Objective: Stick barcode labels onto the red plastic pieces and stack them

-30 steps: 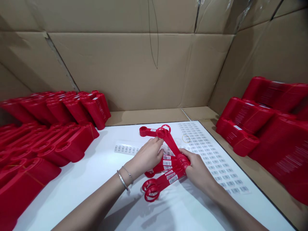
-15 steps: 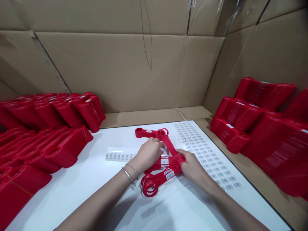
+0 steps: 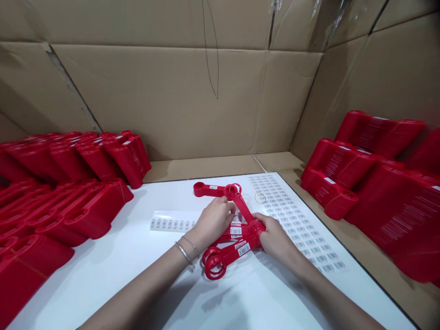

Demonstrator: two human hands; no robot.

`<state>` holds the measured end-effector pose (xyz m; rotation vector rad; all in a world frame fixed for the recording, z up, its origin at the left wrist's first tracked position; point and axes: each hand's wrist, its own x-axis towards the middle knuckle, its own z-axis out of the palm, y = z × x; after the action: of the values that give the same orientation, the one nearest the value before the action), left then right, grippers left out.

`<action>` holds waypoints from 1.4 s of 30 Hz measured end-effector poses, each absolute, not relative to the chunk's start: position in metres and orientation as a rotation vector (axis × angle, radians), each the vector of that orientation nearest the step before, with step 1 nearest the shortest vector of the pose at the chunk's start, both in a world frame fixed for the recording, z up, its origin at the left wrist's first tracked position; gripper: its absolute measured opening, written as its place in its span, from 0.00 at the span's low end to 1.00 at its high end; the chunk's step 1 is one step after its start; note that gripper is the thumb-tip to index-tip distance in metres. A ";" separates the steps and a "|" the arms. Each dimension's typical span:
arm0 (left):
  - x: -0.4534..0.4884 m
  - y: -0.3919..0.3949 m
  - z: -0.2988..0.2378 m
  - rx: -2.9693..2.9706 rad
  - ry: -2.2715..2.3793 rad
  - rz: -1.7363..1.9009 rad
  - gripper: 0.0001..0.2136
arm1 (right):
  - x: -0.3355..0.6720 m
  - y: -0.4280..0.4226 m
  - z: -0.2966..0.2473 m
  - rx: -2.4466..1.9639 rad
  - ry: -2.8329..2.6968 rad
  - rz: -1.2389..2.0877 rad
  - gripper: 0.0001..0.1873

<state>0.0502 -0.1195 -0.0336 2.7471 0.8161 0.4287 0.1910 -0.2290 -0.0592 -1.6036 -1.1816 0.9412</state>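
Observation:
My right hand [image 3: 275, 233] is wrapped round the ring ends of several flat red plastic pieces [image 3: 240, 250], which fan out to the left with barcode labels on them. My left hand [image 3: 213, 219] is closed, fingertips curled together just above the fanned pieces; whatever they pinch, if anything, is hidden. Beyond the hands, another red piece [image 3: 210, 189] with a ring at its end lies on the white table. Partly behind my left hand is a clear strip of barcode stickers [image 3: 172, 221].
A large sheet of barcode stickers [image 3: 292, 213] lies at the right of the white tabletop [image 3: 134, 256], a thin yellow rubber band [image 3: 260, 198] at its edge. Bundled red pieces are stacked at left [image 3: 85, 211] and right [image 3: 385, 211]. Cardboard walls [image 3: 172, 101] surround the table.
Hardly anything differs. Both hands keep their places over the red pieces, and the whole view has shifted very slightly.

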 end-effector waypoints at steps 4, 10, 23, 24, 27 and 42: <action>0.047 -0.117 -0.020 2.586 0.715 0.332 0.05 | 0.190 -0.230 -0.054 -1.614 -1.204 0.916 0.27; 0.048 -0.119 -0.004 2.129 0.731 0.312 0.06 | 0.184 -0.234 -0.048 -1.538 -1.233 0.890 0.26; 0.050 -0.116 -0.010 1.935 0.728 0.384 0.08 | 0.181 -0.236 -0.050 -1.508 -1.291 0.827 0.23; 0.050 -0.117 -0.009 1.924 0.729 0.383 0.08 | 0.181 -0.236 -0.050 -1.508 -1.290 0.828 0.23; 0.051 -0.118 -0.008 1.913 0.733 0.369 0.08 | 0.181 -0.236 -0.050 -1.508 -1.287 0.827 0.23; 0.046 -0.127 -0.015 2.788 0.780 0.657 0.18 | 0.177 -0.241 -0.042 -1.335 -1.273 0.886 0.26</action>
<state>0.0464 -0.1271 -0.0151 2.7876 0.7802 0.6566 0.1771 -0.2408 -0.0420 -1.3350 -1.2735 0.8860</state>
